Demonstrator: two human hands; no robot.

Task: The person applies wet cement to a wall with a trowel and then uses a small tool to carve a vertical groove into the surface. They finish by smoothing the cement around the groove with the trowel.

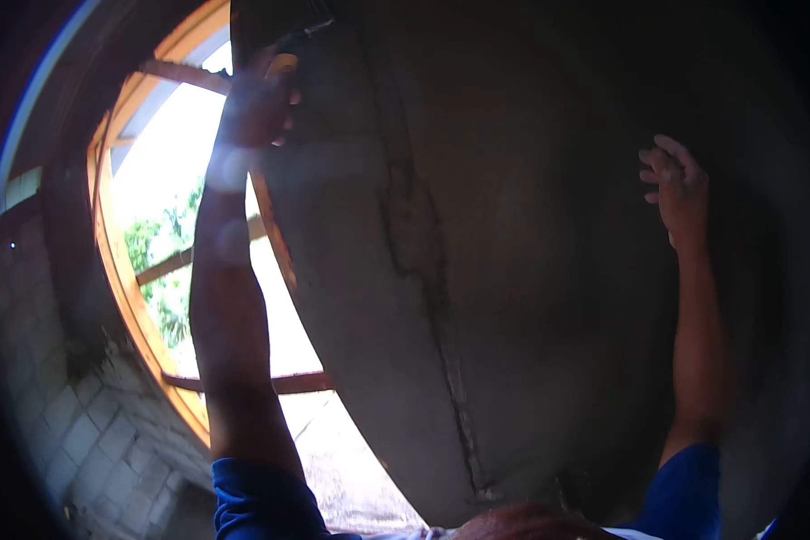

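Observation:
My left hand (263,106) is raised high in front of the bright opening, its fingers closed round the yellow handle (284,64) of what looks like a trowel. The dark blade (283,20) points up past the hand, against the grey plastered surface (549,297); whether it touches is too dark to tell. On the right, my right hand (682,189) is held up near the same surface. Its fingers are bent and apart, with nothing visible in them. A rough, darker vertical seam (414,225) runs down the plaster between the hands.
An orange-brown wooden window frame (108,225) with crossbars stands at the left, with bright light and green plants (166,270) outside. Below and left of it is a wall of pale blocks (90,432). The right edge of the view is very dark.

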